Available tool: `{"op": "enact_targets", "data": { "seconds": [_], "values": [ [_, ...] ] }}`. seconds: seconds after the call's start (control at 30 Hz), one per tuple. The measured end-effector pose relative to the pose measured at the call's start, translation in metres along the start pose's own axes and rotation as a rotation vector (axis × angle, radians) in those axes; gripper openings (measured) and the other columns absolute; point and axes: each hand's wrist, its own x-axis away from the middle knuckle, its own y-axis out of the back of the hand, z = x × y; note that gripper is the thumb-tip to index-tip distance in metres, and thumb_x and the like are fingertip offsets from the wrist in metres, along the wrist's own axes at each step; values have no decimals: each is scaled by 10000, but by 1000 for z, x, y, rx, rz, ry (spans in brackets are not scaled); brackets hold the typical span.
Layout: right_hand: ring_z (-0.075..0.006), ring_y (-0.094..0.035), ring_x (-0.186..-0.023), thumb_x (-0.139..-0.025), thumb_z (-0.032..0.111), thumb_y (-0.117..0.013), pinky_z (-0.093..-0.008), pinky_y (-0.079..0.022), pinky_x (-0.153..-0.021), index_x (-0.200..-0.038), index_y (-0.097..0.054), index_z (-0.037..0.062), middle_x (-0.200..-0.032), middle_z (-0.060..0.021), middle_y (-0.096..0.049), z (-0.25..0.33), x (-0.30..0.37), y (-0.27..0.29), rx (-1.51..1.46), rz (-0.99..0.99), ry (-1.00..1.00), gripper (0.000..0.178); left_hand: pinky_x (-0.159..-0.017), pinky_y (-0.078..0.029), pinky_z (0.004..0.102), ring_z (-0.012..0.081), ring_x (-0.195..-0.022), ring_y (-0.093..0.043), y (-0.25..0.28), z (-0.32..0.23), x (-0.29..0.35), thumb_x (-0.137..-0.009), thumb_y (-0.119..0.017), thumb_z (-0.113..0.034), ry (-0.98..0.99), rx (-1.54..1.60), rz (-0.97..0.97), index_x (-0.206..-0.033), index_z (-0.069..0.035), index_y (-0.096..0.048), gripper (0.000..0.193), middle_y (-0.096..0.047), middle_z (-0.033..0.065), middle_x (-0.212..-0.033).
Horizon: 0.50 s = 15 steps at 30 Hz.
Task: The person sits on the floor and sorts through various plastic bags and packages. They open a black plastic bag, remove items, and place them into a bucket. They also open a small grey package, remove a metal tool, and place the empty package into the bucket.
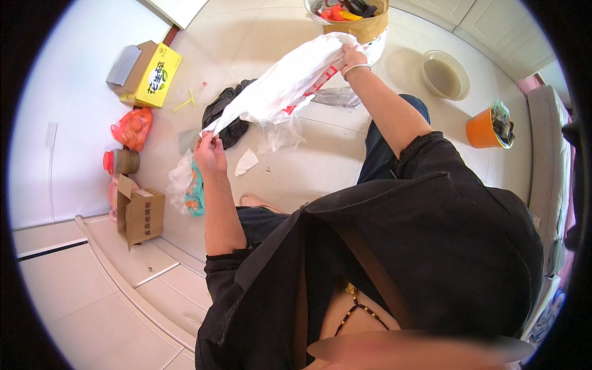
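Bag, white plastic with red print point(283, 74), hangs stretched between two hands above the tiled floor, and that's the centre of the action! Left hand point(211, 154) has its fingertips pinched together on the narrow, twisted-looking end; right hand point(354, 57), a pale band at its wrist, is closed on the far upper end, out ahead of the body. So the step in hand looks like drawing the bag out lengthwise, and the next move, I'd judge, calls for both pinches to hold firm while the baggy middle gets gathered, as thin film like that could slip loose. Just beneath, a crumpled black bag point(216, 114) lies partly hidden, clear plastic point(280, 137) spreads beside it, and a white scrap point(246, 162) sits near the left wrist. Further left, a teal bag point(196, 191), then a line-up along the wall: yellow box point(161, 77), red bag point(132, 128), red-lidded jar point(126, 162), and an open cardboard box point(148, 216). Over beyond the right hand stands a big brown-sided bin point(354, 29) with colourful bits on top; off to the right come a basin point(461, 92) of murky liquid and a filled orange bucket point(483, 131).
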Motion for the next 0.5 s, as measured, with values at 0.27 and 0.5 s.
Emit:
{"op": "enact_targets", "data": {
  "seconds": [0.27,0.5],
  "values": [
    [-260,-546,-1028,-866,191,-615,-400,-486,-873,-1223,-413,-15,-1163,-121,-516,17,62,-7,-33,121,13,459,-833,-430,297,150,-951,-550,-36,-32,29,-841,-603,-207,-145,-425,-248,-1219,-34,-457,440,-586,107,-1094],
    [-220,-566,-949,-880,213,-597,-365,-478,-841,-1105,-516,-46,-1026,-115,-583,8,112,-32,181,501,-93,352,-1012,-327,327,221,-1202,-441,-78,13,49,-711,-741,-223,-240,-924,410,-1400,29,-243,886,-464,133,-1310]
  ]
}}
